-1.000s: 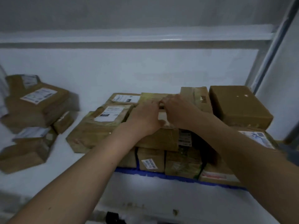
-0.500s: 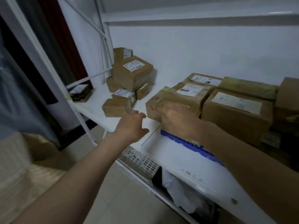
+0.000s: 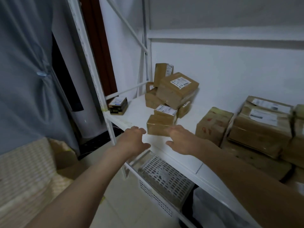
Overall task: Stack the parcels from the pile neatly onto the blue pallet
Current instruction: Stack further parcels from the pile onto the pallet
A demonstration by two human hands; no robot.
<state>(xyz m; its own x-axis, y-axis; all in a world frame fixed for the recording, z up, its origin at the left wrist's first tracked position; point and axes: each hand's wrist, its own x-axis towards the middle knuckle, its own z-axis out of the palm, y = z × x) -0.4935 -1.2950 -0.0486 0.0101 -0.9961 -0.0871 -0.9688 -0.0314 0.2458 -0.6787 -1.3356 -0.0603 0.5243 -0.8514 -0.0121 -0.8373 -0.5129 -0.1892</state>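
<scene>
A loose pile of brown parcels [image 3: 174,91] lies on the white shelf [image 3: 136,112] at the back left. Its nearest small parcel [image 3: 160,125] sits at the front of the pile. My left hand [image 3: 134,140] and my right hand [image 3: 179,140] are stretched out just in front of that parcel, fingers spread, holding nothing. I cannot tell whether the right fingertips touch it. The stacked parcels [image 3: 258,127] fill the right side of the shelf. The blue pallet under them is hidden.
A small dark box with a label [image 3: 118,105] sits at the shelf's left end. White rack uprights [image 3: 107,112] stand at the left. A perforated white basket [image 3: 166,176] is under the shelf. A grey curtain [image 3: 24,79] hangs at left, above a woven seat [image 3: 24,170].
Both hands left the stacked parcels on the right and moved left toward the loose pile. The view swung left with them.
</scene>
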